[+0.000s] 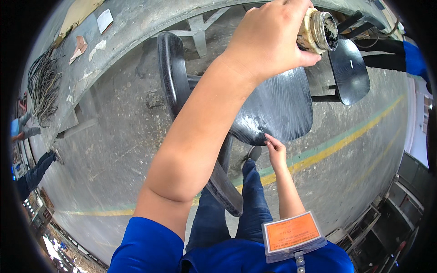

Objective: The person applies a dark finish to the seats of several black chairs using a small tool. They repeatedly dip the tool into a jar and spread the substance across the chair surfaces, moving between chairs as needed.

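Holding up a glass jar (pixel 324 32) in the left hand (pixel 278 38), curling closely round its body with the thumb beneath. Tipping it sideways, mouth facing right, showing a threaded neck, cream and brownish smears, and a dark, crusted inside. Pinching a thin dark sliver (pixel 262 132), too small to name, in the nearly closed fingertips of the right hand (pixel 276 148), well below the jar, at the near edge of a glossy black seat (pixel 277 107). Having a black armrest (pixel 172 68) left of the jar grip, and a second chair (pixel 349 73) to its right. Meeting a grey table (pixel 120 48) farther left. Leaving room over the grey floor (pixel 114 132) left of the forearm and, right of the pinch, across a yellow stripe (pixel 350 135).
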A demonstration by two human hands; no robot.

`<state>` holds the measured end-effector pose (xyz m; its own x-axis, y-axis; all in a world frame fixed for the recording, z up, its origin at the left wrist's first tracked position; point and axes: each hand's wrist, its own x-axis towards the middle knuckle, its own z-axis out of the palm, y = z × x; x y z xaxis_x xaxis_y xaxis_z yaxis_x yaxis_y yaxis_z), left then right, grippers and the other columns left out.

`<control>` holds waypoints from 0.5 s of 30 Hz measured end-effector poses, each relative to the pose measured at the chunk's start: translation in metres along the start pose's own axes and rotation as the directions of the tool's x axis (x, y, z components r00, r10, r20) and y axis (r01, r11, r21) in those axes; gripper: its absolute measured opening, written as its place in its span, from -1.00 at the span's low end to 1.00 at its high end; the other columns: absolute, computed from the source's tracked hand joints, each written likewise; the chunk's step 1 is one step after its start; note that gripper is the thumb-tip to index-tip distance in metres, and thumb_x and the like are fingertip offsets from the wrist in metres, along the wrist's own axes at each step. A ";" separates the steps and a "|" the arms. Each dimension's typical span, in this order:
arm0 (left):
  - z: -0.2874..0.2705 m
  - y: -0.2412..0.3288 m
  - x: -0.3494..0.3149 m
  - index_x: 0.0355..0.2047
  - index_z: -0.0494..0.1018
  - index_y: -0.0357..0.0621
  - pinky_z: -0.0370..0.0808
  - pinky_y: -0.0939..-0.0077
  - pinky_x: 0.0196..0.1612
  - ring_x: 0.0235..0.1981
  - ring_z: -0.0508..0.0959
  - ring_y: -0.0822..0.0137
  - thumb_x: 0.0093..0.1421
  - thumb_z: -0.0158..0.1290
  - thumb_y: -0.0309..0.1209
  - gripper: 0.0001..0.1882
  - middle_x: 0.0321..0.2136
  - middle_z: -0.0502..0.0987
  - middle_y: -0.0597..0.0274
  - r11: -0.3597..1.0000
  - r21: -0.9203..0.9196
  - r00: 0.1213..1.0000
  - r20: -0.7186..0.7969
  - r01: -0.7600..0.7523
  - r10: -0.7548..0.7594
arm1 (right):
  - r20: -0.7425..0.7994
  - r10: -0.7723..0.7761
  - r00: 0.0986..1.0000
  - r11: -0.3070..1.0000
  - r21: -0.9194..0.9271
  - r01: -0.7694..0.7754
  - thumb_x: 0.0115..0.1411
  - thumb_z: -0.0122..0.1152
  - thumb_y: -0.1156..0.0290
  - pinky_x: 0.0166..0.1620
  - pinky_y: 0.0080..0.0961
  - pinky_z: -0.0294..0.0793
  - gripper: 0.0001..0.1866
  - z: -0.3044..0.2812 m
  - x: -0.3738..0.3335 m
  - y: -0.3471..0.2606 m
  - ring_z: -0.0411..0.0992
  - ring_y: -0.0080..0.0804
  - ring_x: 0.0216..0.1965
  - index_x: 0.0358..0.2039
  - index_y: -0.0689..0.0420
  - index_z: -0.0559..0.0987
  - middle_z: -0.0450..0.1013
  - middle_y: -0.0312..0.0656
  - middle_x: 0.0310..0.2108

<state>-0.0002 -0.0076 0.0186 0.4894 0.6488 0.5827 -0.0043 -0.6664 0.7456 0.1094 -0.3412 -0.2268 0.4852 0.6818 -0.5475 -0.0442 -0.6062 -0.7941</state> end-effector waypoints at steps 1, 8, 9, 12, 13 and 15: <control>0.001 -0.004 0.003 -0.11 0.34 -0.22 0.49 0.16 -0.12 -0.17 0.54 -0.14 -0.15 0.32 -0.37 -0.42 -0.25 0.51 -0.13 1.000 0.003 1.000 -0.015 -0.018 0.018 | -0.016 -0.018 1.000 1.000 -0.013 0.018 0.23 0.10 0.66 -0.05 -0.64 0.43 -0.68 0.003 0.002 0.000 0.47 -0.60 -0.19 -0.01 0.18 0.60 0.55 -0.30 -0.18; -0.009 0.003 0.009 -0.11 0.36 -0.23 0.49 0.24 -0.08 -0.15 0.56 -0.06 -0.14 0.34 -0.37 -0.42 -0.22 0.55 -0.10 0.982 -0.145 0.993 -0.006 0.119 -0.121 | -0.128 -0.119 0.985 0.993 -0.005 0.119 0.20 0.13 0.65 -0.11 -0.62 0.41 -0.67 0.019 0.036 0.000 0.41 -0.59 -0.29 -0.05 0.11 0.63 0.50 -0.32 -0.35; -0.012 0.008 0.008 -0.11 0.36 -0.24 0.49 0.25 -0.07 -0.14 0.56 -0.05 -0.14 0.34 -0.38 -0.42 -0.23 0.55 -0.10 0.980 -0.137 0.989 0.030 0.144 -0.142 | -0.138 -0.114 0.984 0.993 0.002 0.115 0.19 0.13 0.65 -0.11 -0.61 0.41 -0.67 0.020 0.041 -0.001 0.42 -0.58 -0.28 -0.05 0.11 0.63 0.50 -0.31 -0.35; -0.018 0.017 0.011 -0.08 0.35 -0.27 0.48 0.27 -0.04 -0.11 0.56 -0.03 -0.14 0.34 -0.38 -0.39 -0.22 0.55 -0.11 0.985 -0.107 0.987 0.102 0.137 -0.126 | -0.173 -0.165 0.971 0.986 -0.062 0.157 0.18 0.12 0.65 -0.13 -0.59 0.42 -0.66 0.026 0.053 -0.003 0.43 -0.54 -0.29 -0.06 0.10 0.63 0.50 -0.25 -0.36; -0.018 0.014 0.016 -0.07 0.35 -0.28 0.48 0.28 -0.03 -0.11 0.56 -0.03 -0.14 0.34 -0.38 -0.38 -0.22 0.55 -0.12 0.991 -0.107 0.992 0.106 0.082 -0.071 | -0.193 -0.135 0.972 0.988 -0.103 0.117 0.18 0.12 0.65 -0.14 -0.58 0.42 -0.66 0.027 0.055 -0.005 0.44 -0.52 -0.30 -0.06 0.09 0.63 0.50 -0.23 -0.37; -0.012 0.004 0.028 -0.01 0.35 -0.31 0.48 0.30 -0.01 -0.11 0.56 0.00 -0.15 0.34 -0.40 -0.33 -0.20 0.54 -0.13 0.986 -0.167 0.998 0.062 0.027 -0.017 | -0.200 -0.160 0.967 0.977 -0.172 0.126 0.17 0.12 0.64 -0.16 -0.57 0.42 -0.66 0.032 0.062 -0.013 0.44 -0.47 -0.32 -0.06 0.07 0.64 0.49 -0.19 -0.37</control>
<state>0.0028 0.0121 0.0414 0.5425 0.6359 0.5489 -0.1364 -0.5781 0.8045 0.1122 -0.2778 -0.2594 0.6507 0.6742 -0.3494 0.1683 -0.5767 -0.7994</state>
